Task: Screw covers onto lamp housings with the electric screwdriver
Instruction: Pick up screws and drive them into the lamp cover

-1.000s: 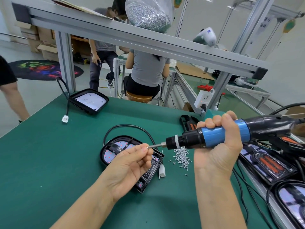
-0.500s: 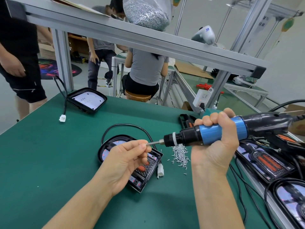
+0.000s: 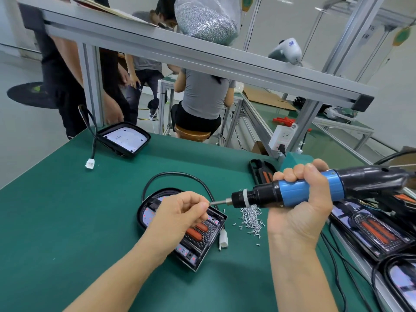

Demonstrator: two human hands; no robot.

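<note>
My right hand [image 3: 299,212] grips the blue and black electric screwdriver [image 3: 292,193], held level and pointing left. At its bit tip, my left hand [image 3: 177,212] pinches something with thumb and forefinger; the pinched thing is hidden, likely a small screw. Under my left hand a black lamp housing [image 3: 198,242] with red lenses lies on the green table [image 3: 67,221], its cable looping behind. A heap of small silver screws [image 3: 249,218] lies just right of the housing.
A second housing [image 3: 126,139] with a white inner plate sits at the far left edge. More lamp units [image 3: 371,230] and cables crowd the right side. An aluminium frame [image 3: 202,55] crosses overhead with a bag of screws [image 3: 207,19]. People stand and sit beyond the table.
Both hands stay together at the bit tip with little movement. A person in dark clothes has walked in behind the table's far left corner.
</note>
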